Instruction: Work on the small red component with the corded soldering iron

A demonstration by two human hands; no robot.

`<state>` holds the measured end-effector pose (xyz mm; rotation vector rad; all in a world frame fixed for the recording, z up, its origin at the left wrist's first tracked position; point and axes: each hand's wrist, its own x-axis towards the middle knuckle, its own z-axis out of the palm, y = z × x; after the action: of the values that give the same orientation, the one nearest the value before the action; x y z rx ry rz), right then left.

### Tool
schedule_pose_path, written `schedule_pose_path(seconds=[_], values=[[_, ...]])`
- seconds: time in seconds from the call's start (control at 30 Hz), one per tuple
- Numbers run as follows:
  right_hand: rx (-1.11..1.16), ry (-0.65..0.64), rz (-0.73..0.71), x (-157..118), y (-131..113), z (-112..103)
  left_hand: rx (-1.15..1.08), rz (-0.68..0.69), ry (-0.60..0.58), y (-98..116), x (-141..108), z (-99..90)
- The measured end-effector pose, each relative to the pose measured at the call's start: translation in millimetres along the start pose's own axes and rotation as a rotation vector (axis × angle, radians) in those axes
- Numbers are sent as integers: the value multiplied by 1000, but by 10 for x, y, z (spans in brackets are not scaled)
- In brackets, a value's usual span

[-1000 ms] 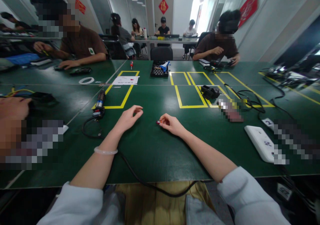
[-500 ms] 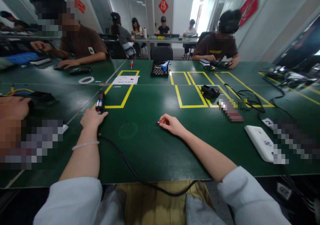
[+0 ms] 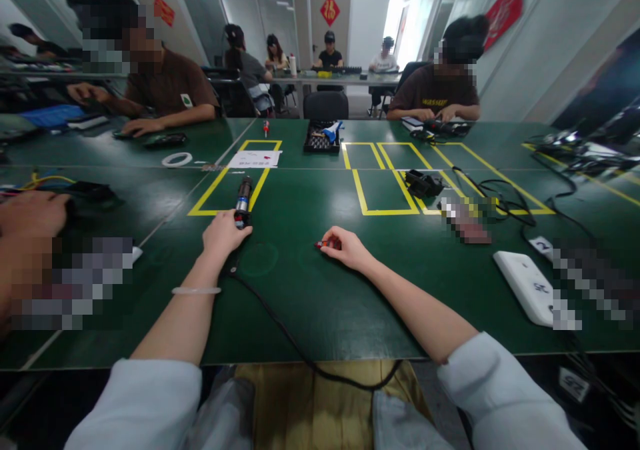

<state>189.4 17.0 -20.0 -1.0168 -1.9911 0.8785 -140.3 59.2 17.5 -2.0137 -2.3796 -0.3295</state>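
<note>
My left hand is closed around the near end of a black corded cylindrical tool with a silver and blue band. Its far end points away from me, over a yellow-taped rectangle. A black cable runs from below this hand across the green tabletop and over the front edge. In my right hand, held low over the table, the fingers pinch a small red and orange piece. Its kind is too small to make out, and the fingers cover part of it.
A black tray with a blue-and-white item sits toward the back, near a red screwdriver-like tool. A black device and a white power bank-like box lie to the right. At far left is another person's hand.
My left hand has moved right with the corded tool, bringing it from the taped rectangle's left edge toward its right side. My right hand has barely moved.
</note>
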Motion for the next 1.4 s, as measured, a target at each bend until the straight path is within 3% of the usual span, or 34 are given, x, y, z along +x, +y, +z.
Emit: schedule_pose_path(seconds=[0.27, 0.53, 0.8, 1.03, 1.4], values=[[-145, 19, -171, -16, -69, -32, -65, 324, -48, 578, -255, 122], [-296, 13, -165, -29, -75, -2, -252, 616, -118, 997, -549, 183], [-405, -32, -233, -42, -109, 12, -343, 759, -186, 1086, -652, 184], [-385, -49, -268, -40, -90, -26, -360, 786, -187, 1088, -658, 189], [-390, -24, -300, -19, 3, -8, -191, 775, -70, 1158, -727, 191]])
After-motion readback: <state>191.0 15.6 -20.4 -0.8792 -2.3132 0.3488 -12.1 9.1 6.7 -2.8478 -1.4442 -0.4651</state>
